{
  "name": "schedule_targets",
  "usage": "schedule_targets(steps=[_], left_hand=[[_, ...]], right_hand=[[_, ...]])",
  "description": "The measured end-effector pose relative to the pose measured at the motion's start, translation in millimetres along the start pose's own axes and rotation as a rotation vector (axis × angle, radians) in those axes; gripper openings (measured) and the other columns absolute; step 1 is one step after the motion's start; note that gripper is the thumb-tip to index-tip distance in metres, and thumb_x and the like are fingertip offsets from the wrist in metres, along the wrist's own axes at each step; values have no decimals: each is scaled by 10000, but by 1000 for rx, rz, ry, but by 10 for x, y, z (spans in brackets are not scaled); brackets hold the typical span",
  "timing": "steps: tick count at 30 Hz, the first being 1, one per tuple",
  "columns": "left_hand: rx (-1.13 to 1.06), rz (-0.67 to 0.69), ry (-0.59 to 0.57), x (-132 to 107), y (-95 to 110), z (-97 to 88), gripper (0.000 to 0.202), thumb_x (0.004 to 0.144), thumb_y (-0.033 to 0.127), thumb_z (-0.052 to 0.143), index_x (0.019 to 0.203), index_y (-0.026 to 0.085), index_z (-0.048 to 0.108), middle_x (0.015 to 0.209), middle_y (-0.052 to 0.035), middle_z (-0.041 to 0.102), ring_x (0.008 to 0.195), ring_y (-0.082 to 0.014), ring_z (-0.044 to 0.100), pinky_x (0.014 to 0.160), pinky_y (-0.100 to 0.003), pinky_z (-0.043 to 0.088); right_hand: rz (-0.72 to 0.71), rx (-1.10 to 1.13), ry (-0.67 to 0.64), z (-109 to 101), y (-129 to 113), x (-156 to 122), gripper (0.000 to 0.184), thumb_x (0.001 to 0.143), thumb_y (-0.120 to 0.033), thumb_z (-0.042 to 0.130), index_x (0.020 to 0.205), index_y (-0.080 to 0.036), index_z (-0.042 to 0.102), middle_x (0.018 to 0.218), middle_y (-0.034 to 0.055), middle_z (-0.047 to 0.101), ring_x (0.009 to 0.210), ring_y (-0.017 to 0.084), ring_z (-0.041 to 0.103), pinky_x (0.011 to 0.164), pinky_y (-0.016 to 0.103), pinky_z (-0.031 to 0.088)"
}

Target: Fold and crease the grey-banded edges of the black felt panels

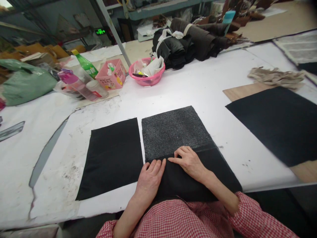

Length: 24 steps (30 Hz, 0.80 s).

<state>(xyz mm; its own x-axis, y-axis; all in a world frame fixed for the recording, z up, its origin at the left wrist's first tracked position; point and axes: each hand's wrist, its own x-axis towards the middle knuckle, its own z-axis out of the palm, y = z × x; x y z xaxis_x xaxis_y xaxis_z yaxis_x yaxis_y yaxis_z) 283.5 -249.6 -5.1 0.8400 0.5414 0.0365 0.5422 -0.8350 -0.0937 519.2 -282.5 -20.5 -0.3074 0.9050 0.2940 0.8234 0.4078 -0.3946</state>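
In front of me lies a black cloth piece point(198, 172), and beyond its edge shows a grey-speckled, rough-looking sheet point(170, 132). Whether the black part is a fold or a separate layer I cannot tell. My left hand point(150, 177) rests flat on the black cloth, fingers stretched out to its far edge. My right hand point(190, 162) is at that same edge, thumb and curled fingers drawn together on the cloth; what lies between the fingertips is partly hidden. To the left is a separate black cloth panel point(114, 155), lying flat.
On the right a larger black cloth point(277, 122) lies over a tan board point(242, 91), with a crumpled beige cloth point(277, 76) behind. A pink basin point(147, 79), pink box point(111, 77), bottles, green bag point(27, 84) and dark fabric rolls point(173, 46) stand farther back.
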Motion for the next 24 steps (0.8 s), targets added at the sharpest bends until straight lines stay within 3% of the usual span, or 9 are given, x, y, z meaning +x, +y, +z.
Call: schedule_targets(steps=[11,24], left_hand=[[-2,36,12,80,19,-17,462,927,14,382,1371,99,478,1240,-115,607,1169,-258,542,957,-422,471],[-23,68,-12,112,33,-43,532,911,-1,378,1429,117,410,1244,-115,601,1157,-251,544,944,-418,471]], right_hand=[[-11,1,37,-22,-17,14,208,972,-232,565,1134,-299,677,922,22,574,920,182,482,848,350,388],[-25,-12,-3,-190,167,-73,202,977,-222,557,1103,-316,685,901,10,571,900,174,477,809,337,362]])
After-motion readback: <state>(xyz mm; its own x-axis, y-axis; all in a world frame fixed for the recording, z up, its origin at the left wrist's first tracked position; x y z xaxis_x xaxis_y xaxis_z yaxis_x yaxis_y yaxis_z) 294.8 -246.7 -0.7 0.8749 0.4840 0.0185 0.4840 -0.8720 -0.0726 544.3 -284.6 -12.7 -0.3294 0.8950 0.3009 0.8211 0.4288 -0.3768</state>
